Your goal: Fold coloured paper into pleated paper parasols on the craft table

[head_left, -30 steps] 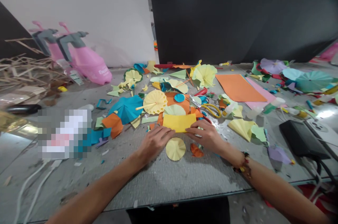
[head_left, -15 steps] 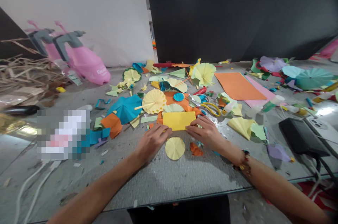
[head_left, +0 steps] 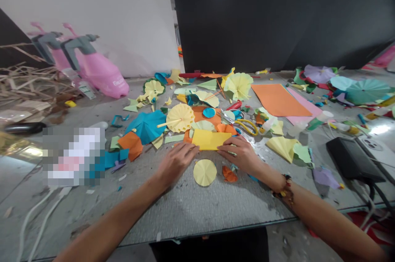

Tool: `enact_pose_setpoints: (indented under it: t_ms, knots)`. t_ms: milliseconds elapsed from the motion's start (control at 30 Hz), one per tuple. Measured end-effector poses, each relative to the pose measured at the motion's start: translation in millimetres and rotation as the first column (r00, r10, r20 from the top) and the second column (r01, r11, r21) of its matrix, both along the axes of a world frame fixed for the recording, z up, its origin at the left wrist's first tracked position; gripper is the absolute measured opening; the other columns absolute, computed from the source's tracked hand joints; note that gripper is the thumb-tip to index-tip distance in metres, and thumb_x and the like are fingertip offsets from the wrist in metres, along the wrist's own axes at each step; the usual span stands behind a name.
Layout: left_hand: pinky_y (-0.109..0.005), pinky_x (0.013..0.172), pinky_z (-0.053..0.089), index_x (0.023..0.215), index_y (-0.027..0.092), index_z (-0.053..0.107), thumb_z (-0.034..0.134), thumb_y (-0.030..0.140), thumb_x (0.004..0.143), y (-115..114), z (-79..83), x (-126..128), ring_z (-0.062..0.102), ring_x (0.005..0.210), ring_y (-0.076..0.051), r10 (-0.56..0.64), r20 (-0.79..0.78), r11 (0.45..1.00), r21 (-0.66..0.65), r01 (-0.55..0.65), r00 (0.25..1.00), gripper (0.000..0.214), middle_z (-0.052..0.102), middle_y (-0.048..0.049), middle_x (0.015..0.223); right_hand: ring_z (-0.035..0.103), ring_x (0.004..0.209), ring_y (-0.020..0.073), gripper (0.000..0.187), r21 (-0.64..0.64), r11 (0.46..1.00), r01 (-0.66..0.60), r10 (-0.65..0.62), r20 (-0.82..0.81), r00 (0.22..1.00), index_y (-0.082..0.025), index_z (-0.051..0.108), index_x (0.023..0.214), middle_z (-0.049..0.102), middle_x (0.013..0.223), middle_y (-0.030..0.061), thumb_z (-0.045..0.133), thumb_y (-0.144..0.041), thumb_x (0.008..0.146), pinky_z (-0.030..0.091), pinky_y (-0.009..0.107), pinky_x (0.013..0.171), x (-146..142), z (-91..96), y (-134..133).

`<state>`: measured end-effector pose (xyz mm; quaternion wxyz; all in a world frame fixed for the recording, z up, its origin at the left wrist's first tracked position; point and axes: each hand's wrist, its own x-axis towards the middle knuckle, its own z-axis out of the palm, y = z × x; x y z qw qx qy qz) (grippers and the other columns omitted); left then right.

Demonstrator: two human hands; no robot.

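Between my hands is a folded sheet of yellow paper (head_left: 211, 140), its long side facing me. The fingers of my left hand (head_left: 179, 161) are closed at its lower left corner. My right hand (head_left: 242, 154) pinches the lower right corner. Just in front of the sheet lies a pale yellow pleated paper disc (head_left: 205, 172), and an orange paper scrap (head_left: 230, 174) rests to its right. Beyond the sheet are yellow-handled scissors (head_left: 247, 127), a yellow paper wheel on a stick (head_left: 180, 118) and a blue pleated paper piece (head_left: 147, 127).
Pink spray bottles (head_left: 103, 74) stand at the back left beside thin wooden strips (head_left: 24, 83). Orange paper sheets (head_left: 280, 100) lie at the back right. A black box (head_left: 353, 159) with cables and a phone (head_left: 376, 148) are on the right. Paper scraps litter the table (head_left: 185, 212).
The yellow sheet has shifted slightly away from me and to the right, and its upper edge now looks uneven. Both hands stay at its lower corners.
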<state>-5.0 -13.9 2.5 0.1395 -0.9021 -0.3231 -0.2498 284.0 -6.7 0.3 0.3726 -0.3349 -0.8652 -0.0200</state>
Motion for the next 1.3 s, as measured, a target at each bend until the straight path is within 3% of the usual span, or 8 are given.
enact_pose_setpoints:
  t_ms: [200,400,633,867,1067,1300]
  knots:
    - [-0.037,0.086,0.060,0.118,0.014,0.068,0.054,0.008,0.099,1.5,4.1,-3.3,0.072,0.099,-0.024,-0.002,-0.020,1.000,0.010,0.002,1.000,0.024,0.074,-0.0104,0.108,0.068,0.077,0.0161,0.014,0.008,1.000,0.001,-0.001,0.027,1.000,-0.023,0.078,0.104,0.075,0.092,0.0050,0.066,-0.028,0.100,0.053,0.033,0.074,-0.5,3.4,-1.6]
    - [-0.038,0.088,0.060,0.121,0.015,0.068,0.054,0.007,0.098,2.4,1.0,-6.8,0.072,0.101,-0.023,-0.038,0.004,0.998,-0.050,0.038,0.999,0.028,0.075,-0.0115,0.111,0.072,0.080,0.0166,0.012,-0.019,1.000,-0.011,0.010,-0.051,0.999,-0.024,0.079,0.101,0.076,0.091,0.0045,0.068,-0.027,0.099,0.054,0.032,0.073,-1.2,0.3,0.0]
    - [-0.037,0.085,0.060,0.120,0.015,0.069,0.053,0.004,0.097,1.4,1.0,-9.0,0.073,0.097,-0.023,-0.037,-0.026,0.999,-0.002,0.036,0.999,0.030,0.076,-0.0097,0.108,0.071,0.081,0.0176,0.010,0.004,1.000,0.015,-0.015,-0.064,0.998,-0.025,0.078,0.096,0.077,0.089,0.0039,0.069,-0.026,0.098,0.052,0.035,0.075,-0.1,-0.6,1.0]
    - [-0.036,0.083,0.058,0.117,0.015,0.069,0.057,0.015,0.101,-0.8,7.2,1.8,0.071,0.092,-0.023,-0.027,-0.034,1.000,0.001,0.027,0.999,0.019,0.074,-0.0083,0.100,0.070,0.079,0.0171,0.010,0.026,0.999,0.019,-0.019,-0.006,1.000,-0.024,0.077,0.090,0.077,0.087,0.0026,0.070,-0.026,0.098,0.046,0.035,0.074,-2.5,1.9,0.6]
    - [-0.034,0.082,0.057,0.114,0.013,0.068,0.056,0.014,0.102,0.0,2.3,11.1,0.068,0.094,-0.022,-0.134,-0.013,0.991,-0.027,0.134,0.991,0.017,0.072,-0.0079,0.100,0.068,0.079,0.0164,0.009,0.014,0.999,-0.035,0.035,-0.001,0.999,-0.024,0.077,0.096,0.076,0.088,0.0024,0.070,-0.029,0.098,0.046,0.033,0.074,-9.0,0.3,-2.6]
    - [-0.033,0.081,0.053,0.108,0.016,0.069,0.060,0.017,0.101,-1.9,-2.0,15.6,0.065,0.093,-0.022,-0.089,0.056,0.993,-0.071,0.093,0.994,0.012,0.069,-0.0070,0.098,0.066,0.082,0.0168,0.015,0.036,0.998,-0.050,0.049,0.042,0.998,-0.023,0.076,0.096,0.074,0.089,0.0031,0.063,-0.027,0.102,0.044,0.032,0.073,-11.2,-0.2,-2.8]
